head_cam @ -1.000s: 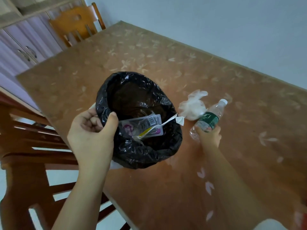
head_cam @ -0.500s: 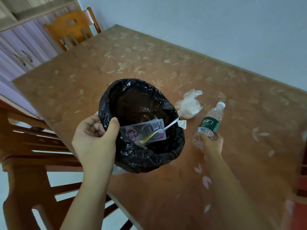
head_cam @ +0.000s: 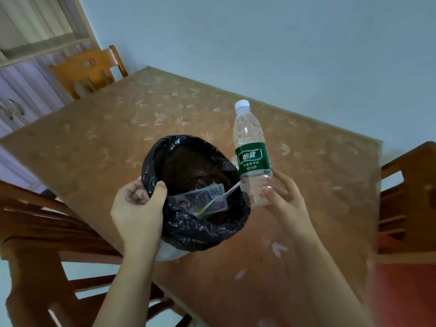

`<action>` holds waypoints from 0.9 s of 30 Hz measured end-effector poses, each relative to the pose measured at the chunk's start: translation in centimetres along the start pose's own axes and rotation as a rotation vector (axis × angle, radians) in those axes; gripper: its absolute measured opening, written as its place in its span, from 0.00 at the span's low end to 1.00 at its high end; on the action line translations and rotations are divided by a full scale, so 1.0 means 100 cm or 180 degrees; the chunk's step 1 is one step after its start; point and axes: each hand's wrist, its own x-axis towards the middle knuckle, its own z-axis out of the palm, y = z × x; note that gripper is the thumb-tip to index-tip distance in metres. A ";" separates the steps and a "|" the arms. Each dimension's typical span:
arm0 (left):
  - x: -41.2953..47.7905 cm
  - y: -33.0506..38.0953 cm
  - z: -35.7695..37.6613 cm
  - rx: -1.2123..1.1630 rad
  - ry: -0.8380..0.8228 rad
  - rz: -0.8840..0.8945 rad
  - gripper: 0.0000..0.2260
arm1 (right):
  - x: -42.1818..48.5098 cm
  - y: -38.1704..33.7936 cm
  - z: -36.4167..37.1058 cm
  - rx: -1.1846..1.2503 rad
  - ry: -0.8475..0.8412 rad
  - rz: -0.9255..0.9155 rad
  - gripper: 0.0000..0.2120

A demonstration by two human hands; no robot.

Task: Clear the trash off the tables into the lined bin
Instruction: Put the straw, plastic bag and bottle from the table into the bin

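bottle up beside the bin, bin gripped at the rim

your left hand point(head_cam: 138, 213) is closed on the near-left rim of the bin point(head_cam: 200, 228): thumb hooked over the black liner point(head_cam: 151, 166) into the opening, the other fingers curled on the outside. the bin sits over the near edge of the table point(head_cam: 118, 128), its white base showing just under the liner on the near side

your right hand point(head_cam: 286, 201) has the water bottle point(head_cam: 251, 153) by its lower end, thumb across the front and fingers wrapped behind, closed on it. the bottle stands nearly upright, white cap on top and tilted slightly left, green label around the middle. it looks clear and empty, can't confirm. relative to the bin it is just right of the rim, its lower body level with the right rim and overlapping it in view; can't tell if plastic touches liner

inside the bin, against the near wall: a flat packet point(head_cam: 203, 197) with a barcode and purple print, and a white spoon point(head_cam: 224, 195) lying across it, handle running up to the right rim next to the bottle

around the bin: a wooden chair point(head_cam: 89, 69) at the far-left end of the table, another wooden chair point(head_cam: 408, 197) at the right side, and a third chair frame point(head_cam: 42, 232) at the near left below your left arm. the table surface is brown with a pale flower pattern
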 end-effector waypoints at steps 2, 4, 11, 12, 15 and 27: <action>-0.001 0.000 -0.006 -0.0068 -0.0049 -0.0067 0.08 | -0.007 -0.010 -0.003 -0.0007 -0.0233 -0.0075 0.21; -0.001 0.001 -0.011 -0.0166 -0.0058 -0.0117 0.08 | -0.013 -0.017 -0.007 -0.0211 -0.0401 -0.0137 0.21; -0.005 0.006 -0.028 -0.0290 -0.0116 -0.0074 0.09 | -0.027 -0.020 -0.006 -0.1102 -0.0880 -0.0078 0.10; -0.007 0.006 -0.031 -0.0249 -0.0149 -0.0027 0.09 | -0.027 -0.019 -0.002 -0.1180 -0.0878 -0.0111 0.09; -0.011 0.006 -0.038 -0.0197 -0.0205 0.0017 0.09 | -0.024 -0.020 0.016 -0.1322 -0.0851 -0.0217 0.08; -0.005 -0.002 -0.070 -0.0199 -0.0244 -0.0131 0.13 | -0.020 -0.011 0.089 -0.2081 -0.0860 -0.0555 0.10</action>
